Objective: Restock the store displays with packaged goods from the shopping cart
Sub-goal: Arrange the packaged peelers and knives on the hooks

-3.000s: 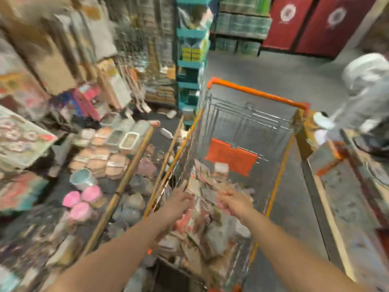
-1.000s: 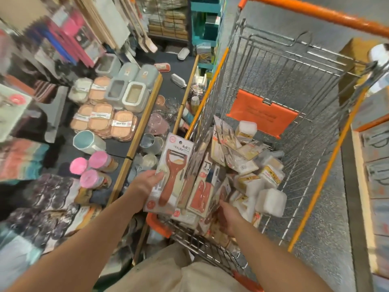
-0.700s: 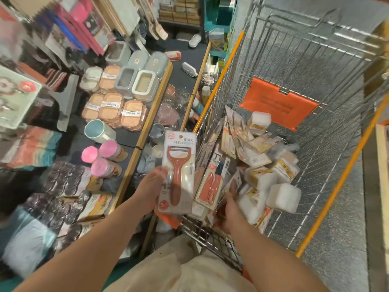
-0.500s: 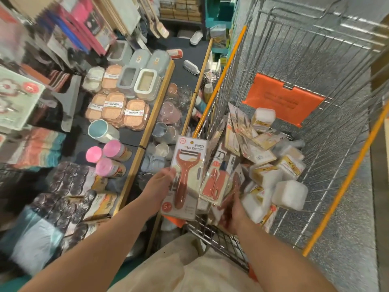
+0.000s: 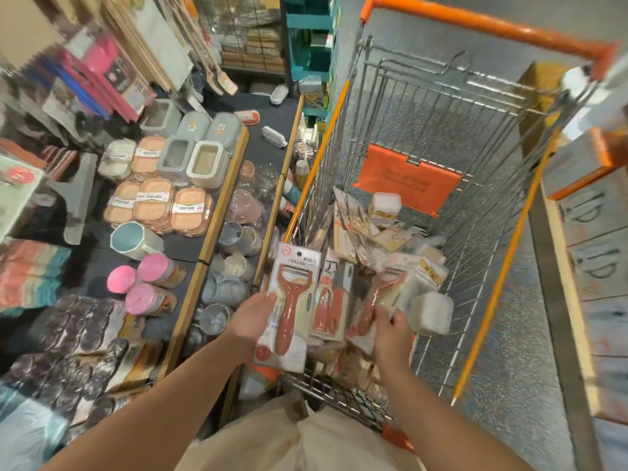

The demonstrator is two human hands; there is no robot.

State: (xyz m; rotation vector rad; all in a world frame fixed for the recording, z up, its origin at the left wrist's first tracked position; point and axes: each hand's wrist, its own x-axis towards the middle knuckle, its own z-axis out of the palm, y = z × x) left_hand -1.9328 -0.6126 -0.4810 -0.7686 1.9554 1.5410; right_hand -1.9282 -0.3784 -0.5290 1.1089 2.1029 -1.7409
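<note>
**Two peeler packs in hand at the cart's near end**

The left hand (image 5: 253,317) has its grip closed on the edge of a carded peeler pack (image 5: 289,307), held upright just over the near left corner of the shopping cart (image 5: 424,107). The card reads "PEELER", partly cut off, with characters beside it and a round "5" sticker low down; the peeler itself is red-orange. The right hand (image 5: 390,334), inside the cart, grips a second pack (image 5: 380,300), blurred so its print cannot be read. Between the two stands another red carded item (image 5: 331,300) in the heap.

Beyond lie more carded packs and white plastic boxes (image 5: 430,312), their labels too small to make out. An orange flap (image 5: 407,178) hangs at the cart's far wall, its writing illegible.

To the left, a dark tabletop (image 5: 238,107) edged in wood carries peach boxes labelled "SOAP BOX" (image 5: 188,210), pink-lidded jars (image 5: 154,270) and grey containers (image 5: 176,158). The far left is smeared. The floor (image 5: 509,385) is speckled grey.
</note>
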